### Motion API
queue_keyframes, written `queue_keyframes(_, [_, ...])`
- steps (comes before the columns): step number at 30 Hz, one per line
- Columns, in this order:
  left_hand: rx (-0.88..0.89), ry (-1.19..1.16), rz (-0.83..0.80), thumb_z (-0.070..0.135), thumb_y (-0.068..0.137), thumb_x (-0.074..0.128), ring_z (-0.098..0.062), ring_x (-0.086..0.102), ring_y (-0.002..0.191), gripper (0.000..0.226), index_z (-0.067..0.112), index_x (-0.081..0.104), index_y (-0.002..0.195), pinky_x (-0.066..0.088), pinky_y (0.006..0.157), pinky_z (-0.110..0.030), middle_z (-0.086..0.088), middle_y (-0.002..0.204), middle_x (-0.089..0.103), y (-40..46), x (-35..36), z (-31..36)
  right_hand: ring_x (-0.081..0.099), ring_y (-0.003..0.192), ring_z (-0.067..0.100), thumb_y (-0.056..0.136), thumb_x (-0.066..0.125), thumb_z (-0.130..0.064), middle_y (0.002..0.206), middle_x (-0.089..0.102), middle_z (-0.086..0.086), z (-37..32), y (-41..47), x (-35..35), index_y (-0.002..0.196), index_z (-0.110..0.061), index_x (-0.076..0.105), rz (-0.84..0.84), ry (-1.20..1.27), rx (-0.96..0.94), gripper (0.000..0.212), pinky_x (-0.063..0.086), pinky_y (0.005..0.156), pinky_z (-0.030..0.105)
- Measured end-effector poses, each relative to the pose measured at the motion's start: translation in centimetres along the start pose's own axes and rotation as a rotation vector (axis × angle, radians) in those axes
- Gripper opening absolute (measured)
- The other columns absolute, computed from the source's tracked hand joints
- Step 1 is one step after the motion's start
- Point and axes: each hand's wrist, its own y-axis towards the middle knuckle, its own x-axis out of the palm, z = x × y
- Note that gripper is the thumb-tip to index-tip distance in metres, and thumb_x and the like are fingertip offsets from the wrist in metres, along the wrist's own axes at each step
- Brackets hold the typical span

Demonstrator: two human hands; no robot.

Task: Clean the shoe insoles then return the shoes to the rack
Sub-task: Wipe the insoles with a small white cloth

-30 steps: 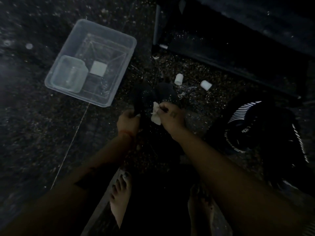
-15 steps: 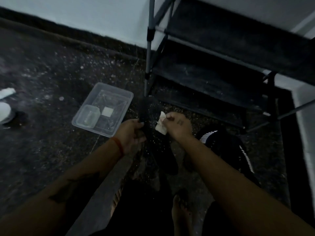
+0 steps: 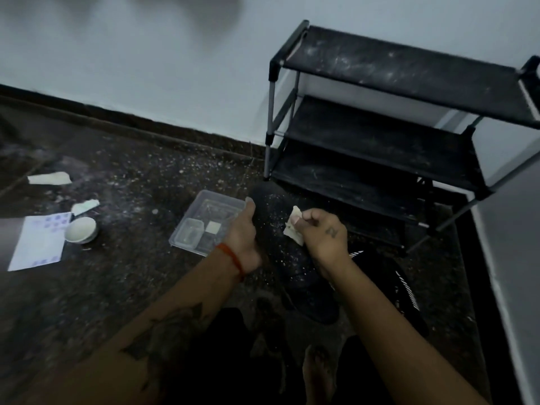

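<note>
- 2 hands in view, both busy. Left hand (image 3: 244,239) gripped 1 black insole (image 3: 270,217), fingers curled round its left edge, thumb up along it; red thread band (image 3: 233,258) on that wrist.
- Insole was held off the floor betw. the hands, white specks all over it, its far end near the rack's bottom corner.
- Right hand (image 3: 320,232) pinched 1 small white wipe (image 3: 295,226) betw. thumb & fingertips, just beside the insole's right edge; can't tell if the wipe touched it.
- 1 black shoe (image 3: 314,290) on the floor under the hands; 1 more black shoe w/ white stripes (image 3: 388,276) just right of it, partly behind the right forearm.
- 1 black shoe rack (image 3: 380,135) against the wall, upper right; 3 shelves clear, a 4th low one too dark to be sure.
- 1 clear plastic tray (image 3: 217,201) on the floor left of the left hand; inside: 1 small clear tub (image 3: 188,233) + 1 white square pad (image 3: 212,228).
- Far left: 1 white bowl (image 3: 80,229), 1 printed paper sheet (image 3: 38,244), 2 crumpled white scraps (image 3: 49,178).
- 1 bare foot (image 3: 317,372) at bottom edge.
</note>
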Motion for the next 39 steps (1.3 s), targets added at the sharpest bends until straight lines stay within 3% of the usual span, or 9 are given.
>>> queue_keyframes(4, [0.065, -0.077, 0.036, 0.055, 0.098, 0.021, -0.031, 0.062, 0.092, 0.071, -0.002, 0.057, 0.119, 0.048, 0.080, -0.042, -0.020, 0.098, 0.067, -0.7, -0.3, -1.1, 0.052, 0.063, 0.007, 0.084, 0.063, -0.025, 0.062, 0.055, -0.010, 0.1, -2.2, -0.2, 0.073, -0.015, 0.065, 0.005, -0.045, -0.025, 0.016, 0.038, 0.059, 0.017])
queue_keyframes(7, [0.075, -0.093, 0.024, 0.056, 0.098, 0.022, -0.030, 0.068, 0.084, 0.070, -0.001, 0.062, 0.110, 0.049, 0.080, -0.041, -0.019, 0.094, 0.070, -0.8, -0.9, -1.4, 0.052, 0.063, 0.006, 0.085, 0.063, -0.027, 0.062, 0.057, -0.010, 0.2, -2.8, -0.2, 0.075, -0.013, 0.067, -0.018, -0.072, -0.059, 0.017, 0.034, 0.055, 0.008])
queue_keyframes(14, [0.077, -0.083, 0.048, 0.059, 0.096, 0.020, -0.027, 0.069, 0.085, 0.073, 0.001, 0.061, 0.112, 0.050, 0.077, -0.039, -0.019, 0.097, 0.071, -0.1, -1.3, -1.1, 0.053, 0.094, 0.010, 0.084, 0.064, -0.032, 0.095, 0.061, -0.006, 0.4, -1.7, 0.7, 0.082, -0.025, 0.071, 0.031, -0.319, -0.218, 0.011, 0.033, 0.069, 0.020])
queue_keyframes(19, [0.086, -0.080, 0.064, 0.058, 0.096, 0.022, -0.026, 0.072, 0.078, 0.067, 0.006, 0.062, 0.111, 0.053, 0.067, -0.034, -0.016, 0.090, 0.073, 0.1, -2.7, -0.8, 0.057, 0.076, 0.016, 0.087, 0.058, -0.022, 0.080, 0.064, -0.001, -0.6, -1.0, 1.5, 0.091, -0.018, 0.066, 0.198, -0.367, -0.493, 0.010, 0.038, 0.067, 0.023])
queue_keyframes(24, [0.103, -0.126, 0.113, 0.057, 0.096, 0.027, -0.023, 0.065, 0.085, 0.063, 0.007, 0.062, 0.112, 0.055, 0.069, -0.032, -0.013, 0.096, 0.069, 0.8, -3.7, -0.8, 0.059, 0.079, 0.020, 0.085, 0.051, -0.016, 0.089, 0.063, 0.005, -0.3, -1.6, 4.6, 0.096, -0.016, 0.068, -0.103, -0.351, -0.672, 0.020, 0.047, 0.070, 0.028])
queue_keyframes(27, [0.112, -0.155, 0.129, 0.057, 0.096, 0.026, -0.025, 0.062, 0.090, 0.065, 0.006, 0.060, 0.115, 0.055, 0.073, -0.034, -0.014, 0.103, 0.064, 1.3, -3.9, -0.6, 0.056, 0.076, 0.011, 0.085, 0.056, -0.012, 0.088, 0.064, 0.007, 0.7, -1.2, 5.7, 0.093, -0.014, 0.073, -0.192, -0.307, -0.631, 0.019, 0.044, 0.073, 0.017])
queue_keyframes(31, [0.079, -0.180, 0.065, 0.057, 0.095, 0.022, -0.027, 0.059, 0.098, 0.069, 0.004, 0.057, 0.121, 0.046, 0.088, -0.040, -0.016, 0.110, 0.062, 1.6, -4.0, -0.4, 0.048, 0.064, -0.005, 0.083, 0.065, -0.009, 0.078, 0.059, 0.001, 0.7, 0.6, 4.9, 0.085, -0.003, 0.073, -0.130, -0.181, -0.500, 0.011, 0.034, 0.067, 0.001])
queue_keyframes(36, [-0.013, -0.164, 0.011, 0.059, 0.096, 0.020, -0.031, 0.066, 0.088, 0.066, 0.012, 0.063, 0.109, 0.051, 0.073, -0.047, -0.017, 0.094, 0.072, 1.5, -4.5, 0.0, 0.052, 0.072, 0.007, 0.082, 0.059, 0.003, 0.087, 0.057, 0.003, 0.8, 1.9, 4.2, 0.098, -0.007, 0.071, 0.018, -0.241, -0.462, 0.022, 0.038, 0.066, 0.002])
queue_keyframes(39, [0.028, -0.170, 0.030, 0.054, 0.099, 0.020, -0.024, 0.067, 0.083, 0.061, 0.010, 0.062, 0.107, 0.053, 0.072, -0.038, -0.012, 0.095, 0.069, 1.7, -4.7, 0.2, 0.050, 0.072, 0.001, 0.084, 0.056, -0.001, 0.088, 0.058, 0.001, 0.1, 1.5, 5.2, 0.098, -0.010, 0.072, 0.072, -0.244, -0.535, 0.022, 0.038, 0.069, -0.001])
